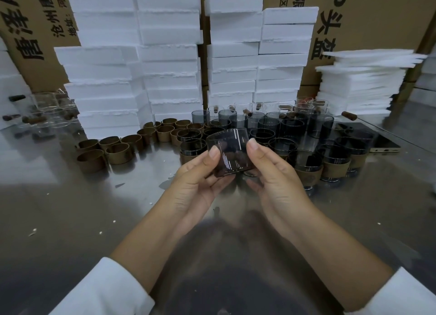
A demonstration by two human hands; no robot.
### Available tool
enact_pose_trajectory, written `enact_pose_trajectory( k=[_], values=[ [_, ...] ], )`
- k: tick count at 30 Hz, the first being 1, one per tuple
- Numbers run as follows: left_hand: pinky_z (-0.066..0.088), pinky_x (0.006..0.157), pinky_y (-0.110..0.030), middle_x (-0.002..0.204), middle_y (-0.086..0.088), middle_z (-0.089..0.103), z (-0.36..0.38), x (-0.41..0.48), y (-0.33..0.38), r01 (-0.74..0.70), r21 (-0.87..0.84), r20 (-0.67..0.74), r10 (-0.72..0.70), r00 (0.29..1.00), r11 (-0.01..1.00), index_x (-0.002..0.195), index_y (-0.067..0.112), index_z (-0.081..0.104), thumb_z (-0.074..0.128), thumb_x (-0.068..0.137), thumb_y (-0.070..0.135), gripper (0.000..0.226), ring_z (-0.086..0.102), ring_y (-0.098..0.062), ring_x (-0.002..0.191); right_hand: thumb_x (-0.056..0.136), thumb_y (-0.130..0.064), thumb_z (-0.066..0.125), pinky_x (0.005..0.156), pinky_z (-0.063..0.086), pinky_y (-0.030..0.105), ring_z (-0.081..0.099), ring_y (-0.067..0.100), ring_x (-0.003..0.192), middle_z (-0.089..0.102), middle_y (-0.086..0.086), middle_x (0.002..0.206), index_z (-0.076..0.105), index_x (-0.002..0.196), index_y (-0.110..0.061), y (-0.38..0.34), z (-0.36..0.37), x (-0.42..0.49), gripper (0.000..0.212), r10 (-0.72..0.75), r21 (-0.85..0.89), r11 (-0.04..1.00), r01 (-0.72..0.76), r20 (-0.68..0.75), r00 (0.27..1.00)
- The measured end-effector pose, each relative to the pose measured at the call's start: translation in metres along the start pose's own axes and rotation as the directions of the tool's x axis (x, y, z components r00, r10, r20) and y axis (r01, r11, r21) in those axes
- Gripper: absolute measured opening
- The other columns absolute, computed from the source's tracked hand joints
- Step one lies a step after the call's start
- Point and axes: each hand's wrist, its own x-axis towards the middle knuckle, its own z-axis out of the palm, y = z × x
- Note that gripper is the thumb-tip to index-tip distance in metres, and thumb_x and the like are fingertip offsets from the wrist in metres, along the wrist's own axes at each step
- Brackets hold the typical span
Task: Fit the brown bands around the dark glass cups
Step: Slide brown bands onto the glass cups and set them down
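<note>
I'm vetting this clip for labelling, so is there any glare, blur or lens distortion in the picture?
All in the head view: wide-angle distortion tilts the white foam box stacks outward; the metal table carries soft glare at left; the foam sheet pile at right looks smeared; thin bright streaks cross the dark glass cup; the left hand and right hand are sharp.

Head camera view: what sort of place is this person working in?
Probably a packing area in a small factory or warehouse: tall stacks of white foam boxes, printed cardboard cartons behind them, and many dark glass cups and brown bands laid out on a metal table.
</note>
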Motion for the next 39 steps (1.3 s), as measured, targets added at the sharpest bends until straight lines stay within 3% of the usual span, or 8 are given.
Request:
enact_pose_trajectory(
  k=[4,7,12,17,22,28,36,39],
  values=[
    [0.055,0.086,-0.026,0.109,-0.008,0.072,-0.0009,-0.0003,0.0016,-0.003,-0.023,0.012,0.003,1.0,1.0,0.099,0.016,0.077,0.093,0.043,0.044,0.065,0.069,-0.018,0.1,0.057,-0.057,0.068,0.084,0.043,0.03,0.066,0.003,0.092,0.074,-0.007,0.102,0.07,0.113,-0.026,-0.0012,-0.0014,-0.0008,0.064,0.042,-0.017,0.999,-0.042,0.024,0.999],
    [0.054,0.091,-0.028,0.111,-0.009,0.071,-0.0009,-0.001,0.0009,0.0,-0.005,0.029,0.0,1.0,1.0,0.1,0.016,0.077,0.09,0.051,0.045,0.059,0.068,-0.019,0.103,0.058,-0.059,0.066,0.082,0.048,0.03,0.068,0.01,0.1,0.073,-0.003,0.108,0.067,0.117,-0.028,-0.0004,0.0008,-0.0025,0.067,0.037,-0.038,0.999,-0.038,-0.003,0.999],
    [0.054,0.09,-0.026,0.113,-0.011,0.071,0.0028,-0.0038,0.0023,0.056,0.088,0.04,-0.06,0.997,0.995,0.101,0.021,0.077,0.06,0.082,0.042,0.033,0.067,-0.02,0.107,0.071,-0.061,0.052,0.091,0.05,0.032,0.068,0.008,0.102,0.075,-0.001,0.106,0.071,0.103,-0.025,0.003,0.0044,-0.0044,0.051,0.126,0.008,0.992,-0.128,0.123,0.984],
    [0.055,0.074,-0.02,0.104,-0.009,0.074,0.0041,-0.0032,0.003,0.069,0.24,-0.037,-0.062,0.997,0.968,0.095,0.021,0.078,0.065,0.067,0.05,0.042,0.071,-0.015,0.094,0.069,-0.062,0.05,0.1,0.046,0.035,0.068,0.008,0.102,0.075,-0.002,0.104,0.071,0.098,-0.029,0.004,0.0023,-0.0019,0.048,0.156,-0.015,0.988,-0.156,0.103,0.982],
    [0.053,0.07,-0.019,0.1,-0.006,0.075,-0.001,-0.0013,0.0006,0.024,0.309,-0.149,0.024,0.989,0.951,0.109,0.015,0.068,0.071,0.064,0.046,0.055,0.071,-0.014,0.089,0.071,-0.053,0.056,0.083,0.052,0.022,0.07,0.01,0.092,0.075,0.004,0.102,0.071,0.105,-0.022,0.0029,0.0017,-0.0024,0.048,0.058,-0.001,0.998,-0.058,0.049,0.997],
    [0.055,0.074,-0.022,0.106,-0.008,0.073,0.005,-0.0025,-0.003,0.004,0.317,-0.108,0.032,0.994,0.948,0.116,0.012,0.065,0.071,0.066,0.04,0.057,0.07,-0.02,0.097,0.061,-0.043,0.072,0.078,0.053,0.02,0.071,0.009,0.09,0.076,-0.003,0.097,0.066,0.117,-0.017,0.0031,0.0038,-0.0039,0.061,-0.059,-0.026,0.998,0.057,-0.061,0.996],
    [0.056,0.08,-0.024,0.113,-0.015,0.07,0.0064,-0.0021,-0.0024,0.0,0.243,-0.11,0.028,0.994,0.97,0.119,0.007,0.063,0.072,0.062,0.033,0.063,0.067,-0.024,0.103,0.049,-0.045,0.076,0.065,0.051,0.013,0.07,0.001,0.083,0.075,-0.011,0.086,0.066,0.108,-0.025,0.0025,0.004,-0.0031,0.063,-0.093,0.028,0.995,0.095,-0.07,0.993],
    [0.055,0.09,-0.028,0.118,-0.018,0.067,0.0053,-0.002,-0.0021,-0.004,0.223,-0.081,0.022,0.996,0.975,0.121,0.006,0.062,0.069,0.065,0.034,0.063,0.064,-0.026,0.108,0.049,-0.046,0.074,0.066,0.053,0.014,0.07,0.004,0.082,0.075,-0.008,0.09,0.067,0.106,-0.025,-0.0001,0.0025,-0.0024,0.061,-0.058,0.085,0.994,0.063,-0.064,0.996]
  ],
)
